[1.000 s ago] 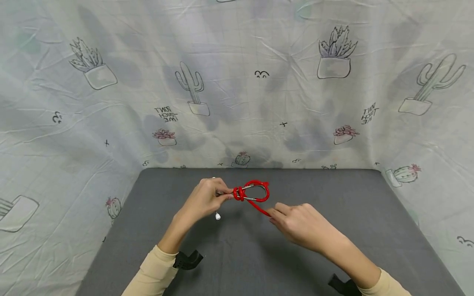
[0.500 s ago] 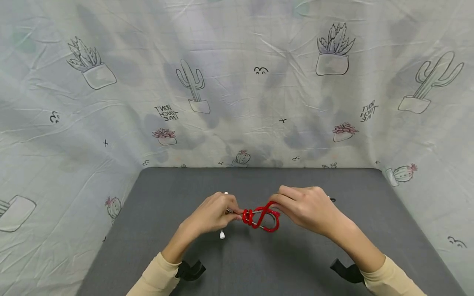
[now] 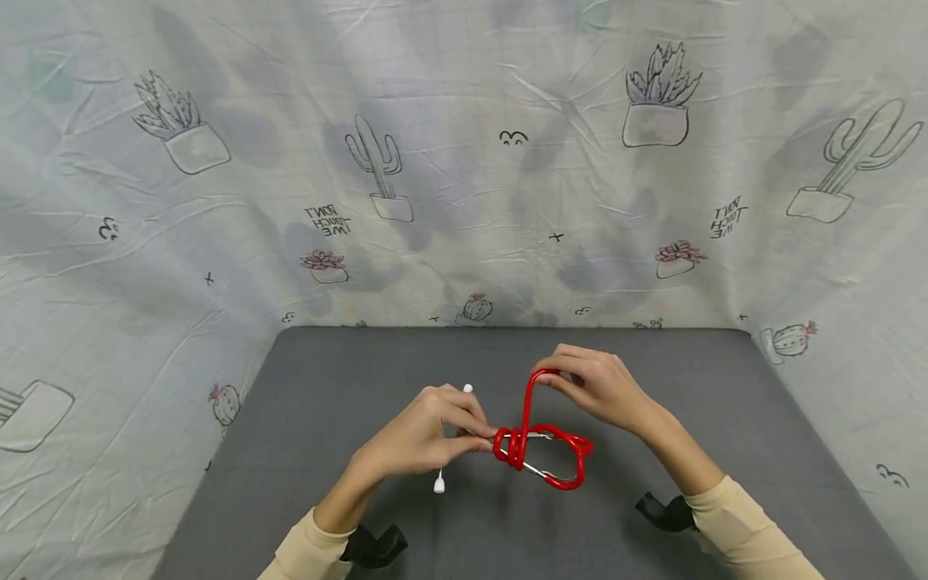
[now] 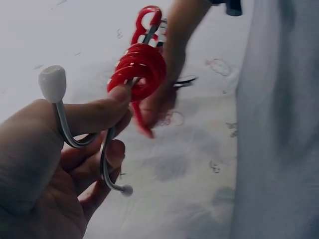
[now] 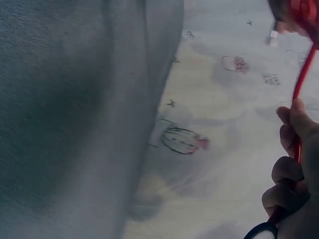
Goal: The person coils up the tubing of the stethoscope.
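A stethoscope with red tubing [image 3: 516,449] is held up above the grey table. My left hand [image 3: 428,427] pinches its metal ear tubes between thumb and fingers, with one white ear tip [image 3: 439,486] below the hand and the other above it. Beside those fingertips the tubing is coiled around the metal tubes, and a red loop extends to the right. My right hand [image 3: 598,387], higher and to the right, grips the tubing's free length, which rises from the coils. In the right wrist view the dark-rimmed chest piece [image 5: 261,230] shows at the bottom edge, partly cut off.
The grey table [image 3: 348,362] spreads beneath both hands. A pale cloth [image 3: 464,185] printed with cactus drawings hangs behind it and along both sides. Black straps sit at both wrists.
My right hand has swung from below the coils to above them, carrying the tubing up and over. My left hand has moved right and nearer, keeping its pinch on the stethoscope.
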Motion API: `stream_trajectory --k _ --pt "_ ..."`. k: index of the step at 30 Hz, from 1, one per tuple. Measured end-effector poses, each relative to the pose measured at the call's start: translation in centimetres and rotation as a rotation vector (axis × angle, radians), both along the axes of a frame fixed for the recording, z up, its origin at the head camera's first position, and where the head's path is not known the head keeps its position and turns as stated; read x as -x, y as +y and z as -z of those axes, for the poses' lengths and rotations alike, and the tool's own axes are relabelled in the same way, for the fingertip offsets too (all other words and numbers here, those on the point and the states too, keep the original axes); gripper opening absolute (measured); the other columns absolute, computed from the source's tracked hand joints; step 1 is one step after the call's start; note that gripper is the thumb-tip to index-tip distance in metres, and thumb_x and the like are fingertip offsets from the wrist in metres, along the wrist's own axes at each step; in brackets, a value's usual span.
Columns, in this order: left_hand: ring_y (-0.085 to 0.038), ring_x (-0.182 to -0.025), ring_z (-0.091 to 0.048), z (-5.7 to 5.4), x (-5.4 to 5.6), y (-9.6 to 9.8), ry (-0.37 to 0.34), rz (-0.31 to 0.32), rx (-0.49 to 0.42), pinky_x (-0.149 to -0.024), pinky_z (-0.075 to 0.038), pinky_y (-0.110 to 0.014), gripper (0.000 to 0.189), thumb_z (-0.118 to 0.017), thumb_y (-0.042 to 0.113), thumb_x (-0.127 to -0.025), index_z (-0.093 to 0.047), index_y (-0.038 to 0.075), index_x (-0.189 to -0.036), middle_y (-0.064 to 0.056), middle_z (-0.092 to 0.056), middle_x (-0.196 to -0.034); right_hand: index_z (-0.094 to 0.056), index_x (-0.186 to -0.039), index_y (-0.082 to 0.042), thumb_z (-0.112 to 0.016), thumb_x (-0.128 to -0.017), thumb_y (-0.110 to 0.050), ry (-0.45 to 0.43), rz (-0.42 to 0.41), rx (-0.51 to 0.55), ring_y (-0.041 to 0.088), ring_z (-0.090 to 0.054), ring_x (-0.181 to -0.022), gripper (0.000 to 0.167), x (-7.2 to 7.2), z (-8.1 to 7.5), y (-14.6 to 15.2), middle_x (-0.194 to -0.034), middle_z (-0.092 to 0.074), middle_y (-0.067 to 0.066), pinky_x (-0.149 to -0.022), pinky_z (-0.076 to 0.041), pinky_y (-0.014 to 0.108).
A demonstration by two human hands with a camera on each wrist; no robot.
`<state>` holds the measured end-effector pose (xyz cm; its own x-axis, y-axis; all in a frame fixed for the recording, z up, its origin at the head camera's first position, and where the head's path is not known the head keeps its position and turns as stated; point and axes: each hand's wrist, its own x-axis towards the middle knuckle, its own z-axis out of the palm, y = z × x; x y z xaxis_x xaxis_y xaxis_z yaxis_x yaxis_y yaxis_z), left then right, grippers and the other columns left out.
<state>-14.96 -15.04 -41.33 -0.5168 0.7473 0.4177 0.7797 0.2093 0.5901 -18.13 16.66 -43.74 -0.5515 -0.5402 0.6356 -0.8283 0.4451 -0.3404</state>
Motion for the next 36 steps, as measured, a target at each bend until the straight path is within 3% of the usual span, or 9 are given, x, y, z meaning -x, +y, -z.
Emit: stream_trajectory --k 4,9,14,17,22,28,33,36 --pt "-0.006 -0.083 -0.065 -0.4 0.4 -0.3 -0.036 -0.001 -0.121 -0.074 -0.053 -0.025 0.015 -0.091 0.003 -0.086 -0.089 0.012 -0.098 0.003 -0.081 -0.092 -0.082 -0.112 -0.018 -0.073 -0.104 -0.021 -0.079 -0.026 0.055 -0.002 -0.049 -0.069 0.012 0.0 1.7 -0.6 -0.087 -0.069 -0.008 -0.061 -0.040 0.010" --pt "-0.010 -0.082 -0.068 -0.6 0.8 -0.6 -0.092 -0.040 -0.233 -0.071 -0.058 -0.028 0.015 -0.088 0.000 -0.088 -0.088 0.005 -0.101 -0.006 -0.080 -0.094 -0.082 -0.114 -0.011 -0.077 -0.101 -0.011 -0.115 -0.005 0.045 0.004 -0.059 -0.069 0.014 -0.9 3.5 -2.1 -0.091 -0.075 -0.002 -0.062 -0.049 0.014" --pt "-0.010 -0.081 -0.070 -1.1 1.5 -0.6 -0.153 -0.176 -0.262 -0.068 -0.060 -0.029 0.014 -0.088 0.000 -0.088 -0.088 0.005 -0.101 -0.008 -0.081 -0.096 -0.082 -0.118 -0.007 -0.068 -0.106 -0.031 -0.104 0.049 -0.006 0.006 -0.064 -0.070 0.030 -2.2 4.5 -3.2 -0.096 -0.081 0.004 -0.065 -0.056 0.018" --pt "-0.010 -0.081 -0.070 -1.2 2.0 -0.6 -0.175 -0.268 -0.252 -0.070 -0.060 -0.029 0.013 -0.088 0.002 -0.089 -0.088 0.007 -0.101 -0.005 -0.081 -0.095 -0.080 -0.126 -0.006 -0.059 -0.110 -0.039 -0.093 0.041 -0.051 -0.001 -0.055 -0.069 0.042 -3.0 4.2 -3.7 -0.095 -0.077 0.000 -0.063 -0.050 0.013" --pt "-0.008 -0.077 -0.069 -1.2 2.8 -0.6 -0.183 -0.379 -0.217 -0.071 -0.061 -0.027 0.011 -0.090 0.007 -0.089 -0.089 0.011 -0.099 -0.002 -0.081 -0.093 -0.077 -0.133 -0.005 -0.059 -0.112 -0.034 -0.041 0.060 -0.153 -0.003 -0.048 -0.067 0.041 -4.3 3.0 -4.3 -0.090 -0.070 -0.003 -0.059 -0.042 0.008" --pt "-0.010 -0.073 -0.067 -0.6 3.2 -0.6 -0.187 -0.466 -0.188 -0.065 -0.057 -0.027 0.010 -0.089 0.007 -0.089 -0.089 0.011 -0.098 -0.002 -0.082 -0.092 -0.074 -0.125 -0.004 -0.078 -0.102 -0.020 0.077 0.116 -0.321 -0.003 -0.042 -0.058 0.028 -5.9 1.7 -4.5 -0.084 -0.061 -0.004 -0.052 -0.037 0.006" --pt "-0.010 -0.072 -0.066 -0.1 3.4 -0.5 -0.187 -0.534 -0.131 -0.061 -0.053 -0.025 0.009 -0.089 0.007 -0.090 -0.089 0.010 -0.098 -0.001 -0.081 -0.092 -0.072 -0.116 -0.006 -0.092 -0.087 -0.015 0.209 0.172 -0.428 -0.001 -0.037 -0.059 0.037 -7.1 0.5 -4.5 -0.081 -0.057 -0.004 -0.050 -0.032 0.009" --pt "-0.008 -0.070 -0.065 0.1 3.5 -0.4 -0.167 -0.546 -0.089 -0.059 -0.052 -0.024 0.008 -0.089 0.006 -0.090 -0.089 0.008 -0.097 -0.001 -0.081 -0.092 -0.073 -0.112 -0.007 -0.094 -0.085 -0.015 0.299 0.178 -0.440 0.000 -0.035 -0.062 0.035 -7.5 -0.6 -4.1 -0.079 -0.054 -0.004 -0.052 -0.031 0.010"
